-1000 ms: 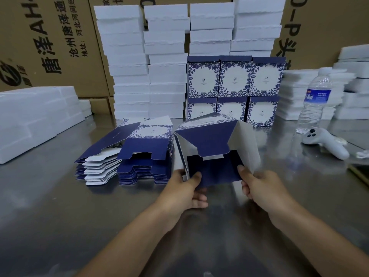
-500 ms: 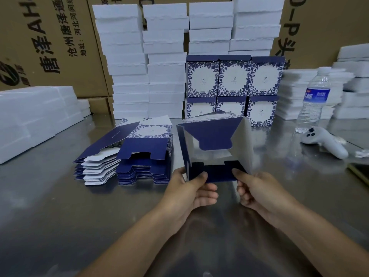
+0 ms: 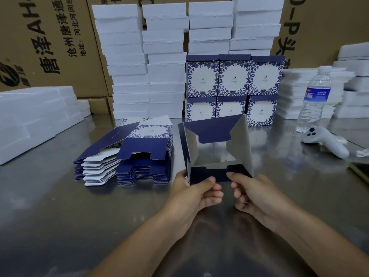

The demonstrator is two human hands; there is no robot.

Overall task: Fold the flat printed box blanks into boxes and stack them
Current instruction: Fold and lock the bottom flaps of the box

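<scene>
On the steel surface (image 3: 60, 206), the finished boxes (image 3: 233, 78) stand stacked at upper centre, and the flat blanks (image 3: 143, 156) lie piled left of centre. At centre the half-folded box (image 3: 237, 144), skewed a second ago, now stands squared and see-through, its ends unclosed. My left hand (image 3: 191, 196) and right hand (image 3: 257, 194) each pinch its near flap (image 3: 207, 174), grip closed on card.

Open box (image 3: 211, 130) sat mid-table (image 3: 60, 196), left hand (image 3: 195, 194) and right hand (image 3: 257, 194) at its near edge. Flat blanks (image 3: 143, 156) lay piled just left of it. Folded boxes (image 3: 233, 80) were stacked behind; bottle (image 3: 315, 96) and controller (image 3: 325, 140) lay well to the right.
</scene>
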